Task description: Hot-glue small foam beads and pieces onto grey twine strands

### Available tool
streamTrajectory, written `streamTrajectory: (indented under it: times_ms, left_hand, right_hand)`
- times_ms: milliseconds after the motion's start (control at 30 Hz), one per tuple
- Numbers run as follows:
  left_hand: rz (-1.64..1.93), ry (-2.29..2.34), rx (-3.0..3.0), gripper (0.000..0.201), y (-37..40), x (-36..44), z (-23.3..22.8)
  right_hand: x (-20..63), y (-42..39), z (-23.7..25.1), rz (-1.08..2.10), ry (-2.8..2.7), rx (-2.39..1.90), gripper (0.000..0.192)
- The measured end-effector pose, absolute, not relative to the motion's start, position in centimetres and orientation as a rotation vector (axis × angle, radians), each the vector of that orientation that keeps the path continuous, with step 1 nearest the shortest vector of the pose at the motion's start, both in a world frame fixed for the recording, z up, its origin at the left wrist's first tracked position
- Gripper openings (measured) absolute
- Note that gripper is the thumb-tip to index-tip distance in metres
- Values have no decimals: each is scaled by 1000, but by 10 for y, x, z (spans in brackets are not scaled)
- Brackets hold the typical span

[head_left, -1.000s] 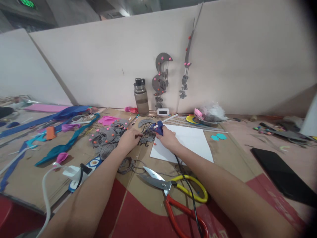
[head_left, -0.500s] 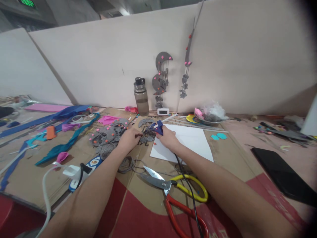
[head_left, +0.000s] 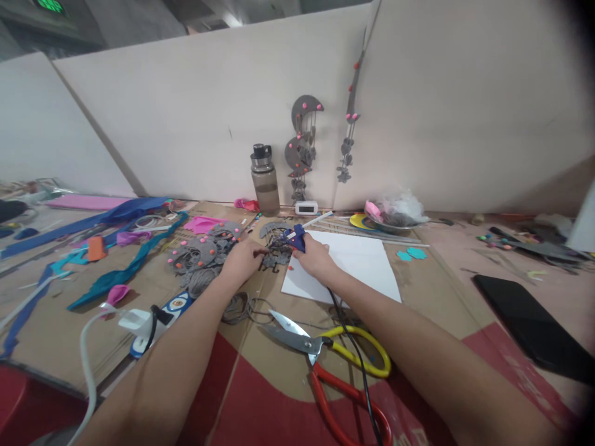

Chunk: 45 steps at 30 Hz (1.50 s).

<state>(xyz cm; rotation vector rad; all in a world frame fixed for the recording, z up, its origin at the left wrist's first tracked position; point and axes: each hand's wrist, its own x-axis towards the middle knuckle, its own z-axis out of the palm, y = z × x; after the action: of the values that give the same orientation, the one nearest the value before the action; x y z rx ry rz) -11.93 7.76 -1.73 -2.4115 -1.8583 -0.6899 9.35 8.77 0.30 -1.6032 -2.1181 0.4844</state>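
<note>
My right hand (head_left: 315,255) grips a blue hot glue gun (head_left: 296,238), its black cord (head_left: 346,328) trailing toward me. A white glue stick (head_left: 318,218) juts from the gun's back. The nozzle points left over small grey felt pieces (head_left: 277,253) on the cardboard. My left hand (head_left: 244,263) is beside these pieces, fingertips drawn together; whatever they pinch is too small to make out. Left of that hand lies a heap of grey felt crescents (head_left: 198,254) with pink and orange dots. White paper (head_left: 362,266) lies partly under my right hand.
Yellow-and-red-handled scissors (head_left: 320,347) lie open between my forearms. A water bottle (head_left: 265,183) and a small digital clock (head_left: 307,208) stand by the white partition. Further right are a plate with plastic wrap (head_left: 395,214) and a black phone (head_left: 525,322). A power strip (head_left: 174,310) sits left.
Very little differs. Both hands and the glue gun keep nearly the same position, and the camera view has shifted slightly.
</note>
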Motion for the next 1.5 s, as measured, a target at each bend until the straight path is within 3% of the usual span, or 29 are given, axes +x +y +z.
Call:
streamTrajectory:
  times_ms: [1500]
  left_hand:
    - [-658,-1799,-2378,30,75,-116,-17]
  right_hand:
    - [94,90,0,501,-2099,-1590,26]
